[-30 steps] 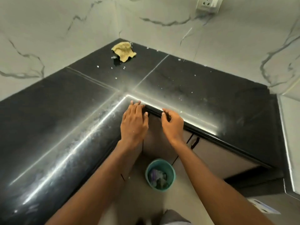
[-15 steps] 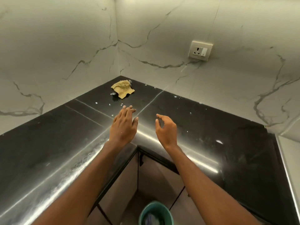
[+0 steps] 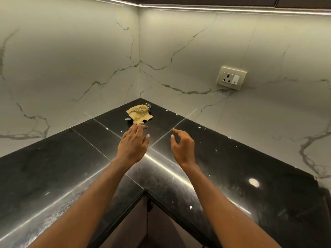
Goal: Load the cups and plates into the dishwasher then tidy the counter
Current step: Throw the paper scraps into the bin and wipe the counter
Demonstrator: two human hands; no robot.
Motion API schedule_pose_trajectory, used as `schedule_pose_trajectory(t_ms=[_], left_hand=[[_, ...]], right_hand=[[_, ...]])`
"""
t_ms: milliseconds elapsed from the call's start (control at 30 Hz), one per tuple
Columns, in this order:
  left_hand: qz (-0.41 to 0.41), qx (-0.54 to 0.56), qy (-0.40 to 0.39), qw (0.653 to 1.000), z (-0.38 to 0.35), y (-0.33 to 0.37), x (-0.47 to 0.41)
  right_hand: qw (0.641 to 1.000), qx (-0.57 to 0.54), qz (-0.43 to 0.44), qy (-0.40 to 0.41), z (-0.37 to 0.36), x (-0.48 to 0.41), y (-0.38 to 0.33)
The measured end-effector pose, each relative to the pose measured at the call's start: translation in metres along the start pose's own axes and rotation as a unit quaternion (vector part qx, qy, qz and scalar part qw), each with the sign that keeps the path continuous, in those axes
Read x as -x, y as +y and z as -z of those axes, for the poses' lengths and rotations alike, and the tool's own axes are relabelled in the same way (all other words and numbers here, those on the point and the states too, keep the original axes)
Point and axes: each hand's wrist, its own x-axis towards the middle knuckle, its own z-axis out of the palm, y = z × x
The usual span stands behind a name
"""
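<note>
1. Bottom of frame: both forearms cross the inner corner of the black counter [image 3: 53, 167]. A second ago the hands lay on that edge, above a bin on the floor. The view has since lifted and the bin is out of frame.
2. Centre: left hand [image 3: 133, 145], fingers stretched forward and grasping nothing. The tips have come almost to the scrap; contact cannot be told.
3. Centre right: right hand [image 3: 182, 147], advanced alongside, fingers loosely curled and empty, over bare counter.
4. Above centre: crumpled yellow scrap [image 3: 139, 113] in the far corner of the counter, unmoved, with pale specks [image 3: 199, 127] scattered near it.
5. Upper right: socket [image 3: 231, 77] on the marble wall [image 3: 71, 59].
6. Reading: no cups, plates or dishwasher in view, so this is probably the tidying stage, with the scrap as the likely next pick-up.
</note>
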Motion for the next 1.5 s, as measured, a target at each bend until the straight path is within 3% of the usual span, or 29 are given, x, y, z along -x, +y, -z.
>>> schedule_pose_trajectory(t_ms=[400,700,1167,1500], left_hand=[[0.021,-0.014,-0.012,1.000,-0.044,-0.068,-0.084],[0.055,-0.048,-0.044,0.996,-0.098,-0.145,-0.220],[0.058,-0.204,-0.080,0.974,-0.183,-0.222,-0.321],[0.132,-0.033,-0.032,0.990,-0.152,-0.236,-0.287]], right_hand=[[0.998,0.006,-0.033,-0.051,-0.062,-0.060,0.040],[0.992,0.018,-0.087,-0.084,-0.135,-0.121,0.083],[0.985,0.031,-0.116,-0.127,-0.243,-0.208,0.137],[0.976,-0.014,-0.199,-0.087,-0.325,-0.294,0.154]])
